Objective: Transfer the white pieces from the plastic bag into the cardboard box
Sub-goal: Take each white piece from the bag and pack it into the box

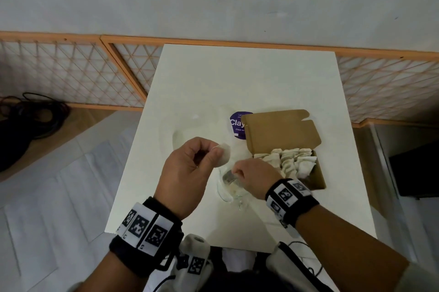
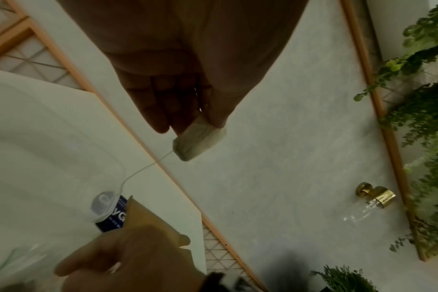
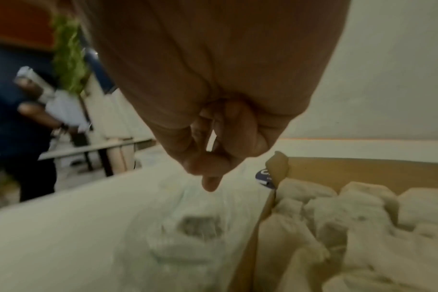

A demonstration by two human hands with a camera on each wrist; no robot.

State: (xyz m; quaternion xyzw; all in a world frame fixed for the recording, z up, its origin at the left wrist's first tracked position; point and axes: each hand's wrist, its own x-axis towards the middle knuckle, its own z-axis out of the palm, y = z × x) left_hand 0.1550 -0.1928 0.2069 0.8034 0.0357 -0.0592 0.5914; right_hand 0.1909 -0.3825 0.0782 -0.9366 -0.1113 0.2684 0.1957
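We are mid-transfer; our left hand (image 1: 190,168) pinches one white piece (image 1: 224,154) above the table, while our right hand (image 1: 253,177) pinches the plastic bag (image 1: 228,187) (nearly empty, it seems); next, the piece goes into the cardboard box (image 1: 319,174) among the others.
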